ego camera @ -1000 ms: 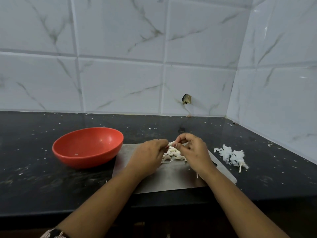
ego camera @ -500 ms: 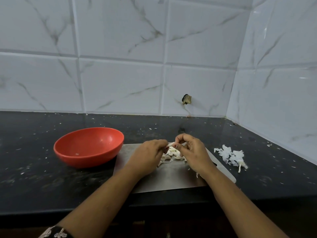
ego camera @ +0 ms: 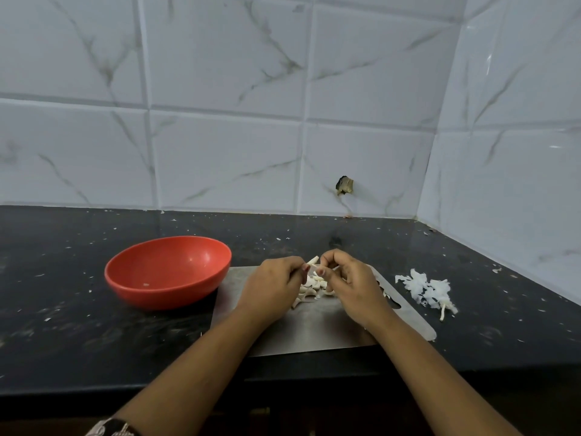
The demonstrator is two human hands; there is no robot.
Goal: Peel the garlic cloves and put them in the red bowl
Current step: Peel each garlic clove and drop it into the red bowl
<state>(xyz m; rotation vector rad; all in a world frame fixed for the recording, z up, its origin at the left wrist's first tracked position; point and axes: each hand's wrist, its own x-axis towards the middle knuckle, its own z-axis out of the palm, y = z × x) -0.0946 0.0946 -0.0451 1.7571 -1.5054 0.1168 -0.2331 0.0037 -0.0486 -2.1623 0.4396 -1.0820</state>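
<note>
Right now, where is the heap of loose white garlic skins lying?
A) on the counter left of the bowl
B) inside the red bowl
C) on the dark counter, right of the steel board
C: the skins lie on the counter, just right of the board.

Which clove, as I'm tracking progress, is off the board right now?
The clove pinched between the left hand and right hand, held above the board; the other cloves lie piled on it.

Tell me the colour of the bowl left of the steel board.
Plain red, without any pattern; the bowl shows best in the head view.
</note>
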